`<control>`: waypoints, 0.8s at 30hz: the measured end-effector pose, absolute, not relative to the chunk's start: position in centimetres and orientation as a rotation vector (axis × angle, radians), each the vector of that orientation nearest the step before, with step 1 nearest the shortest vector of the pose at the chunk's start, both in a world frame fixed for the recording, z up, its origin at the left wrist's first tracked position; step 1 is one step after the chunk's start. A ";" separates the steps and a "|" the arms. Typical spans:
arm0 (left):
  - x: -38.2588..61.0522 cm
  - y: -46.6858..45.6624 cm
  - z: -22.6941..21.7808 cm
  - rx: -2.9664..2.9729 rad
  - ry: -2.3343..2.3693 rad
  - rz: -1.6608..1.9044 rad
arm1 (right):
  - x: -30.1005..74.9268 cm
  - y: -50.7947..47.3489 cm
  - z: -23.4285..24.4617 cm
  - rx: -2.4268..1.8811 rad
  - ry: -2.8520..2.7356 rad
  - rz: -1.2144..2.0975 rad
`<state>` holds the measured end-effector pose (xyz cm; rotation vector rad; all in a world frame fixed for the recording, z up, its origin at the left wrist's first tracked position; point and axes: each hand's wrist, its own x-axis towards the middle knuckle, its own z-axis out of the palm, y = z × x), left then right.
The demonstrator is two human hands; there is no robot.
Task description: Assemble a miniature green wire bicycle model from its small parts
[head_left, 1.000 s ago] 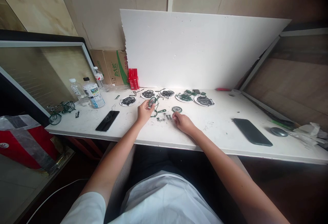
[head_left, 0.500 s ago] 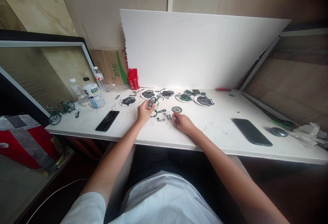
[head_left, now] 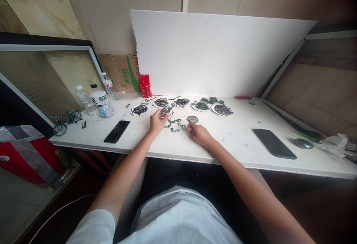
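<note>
My left hand (head_left: 158,122) is closed around a partly built miniature bicycle (head_left: 166,111), its spoked wheel raised upright at the fingertips. My right hand (head_left: 199,133) rests low over the table with thumb and fingers pressed together; whatever they may pinch is too small to make out. Just beyond those fingertips a loose toy wheel (head_left: 192,119) lies flat. Between the hands are a dark green chain-guard-like piece (head_left: 176,121) and several tiny parts (head_left: 175,129). A finished-looking miniature bicycle (head_left: 67,121) stands at the table's left end.
Paper plates of dark parts, among them one plate (head_left: 222,110) on the right, line the back. Bottles (head_left: 102,102) and a red box (head_left: 145,86) stand at left. One phone (head_left: 117,131) lies left, another (head_left: 275,143) right, near a mouse (head_left: 304,143). A white foam board (head_left: 217,54) leans behind.
</note>
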<state>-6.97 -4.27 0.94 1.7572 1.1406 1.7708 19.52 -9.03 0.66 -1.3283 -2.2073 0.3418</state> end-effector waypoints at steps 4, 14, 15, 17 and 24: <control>-7.0 -4.2 0.9 1.765 1.147 1.764 | 19.5 -9.1 0.7 -1.329 -2.215 0.331; -7.0 -4.3 0.9 1.766 1.144 1.772 | 19.6 -9.0 0.5 -1.317 -2.220 0.324; -7.0 -4.3 0.9 1.767 1.146 1.770 | 19.6 -8.9 0.5 -1.320 -2.221 0.320; -7.0 -4.3 0.9 1.773 1.141 1.765 | 19.6 -8.9 0.5 -1.328 -2.225 0.315; -6.9 -4.2 0.9 1.750 1.141 1.765 | 19.5 -9.0 0.6 -1.355 -2.212 0.319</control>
